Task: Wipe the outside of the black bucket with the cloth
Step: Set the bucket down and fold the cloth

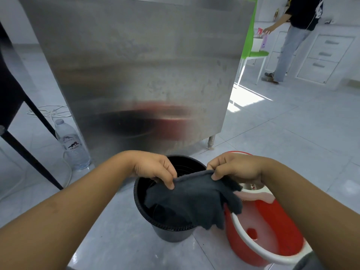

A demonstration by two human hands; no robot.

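The black bucket (169, 232) stands upright on the tiled floor just in front of me. A dark grey cloth (194, 199) hangs spread over its open mouth, held by its top edge. My left hand (155, 168) pinches the cloth's left corner above the bucket. My right hand (237, 168) pinches the right corner, above the gap between the two buckets. The cloth hides much of the bucket's inside and its right rim.
A red mop bucket with a white rim (268, 236) touches the black one on the right. A steel cabinet panel (140, 71) rises close behind. A water bottle (73, 147) and black table legs (25, 151) stand left. A person (292, 38) and green chair (253, 47) are far right.
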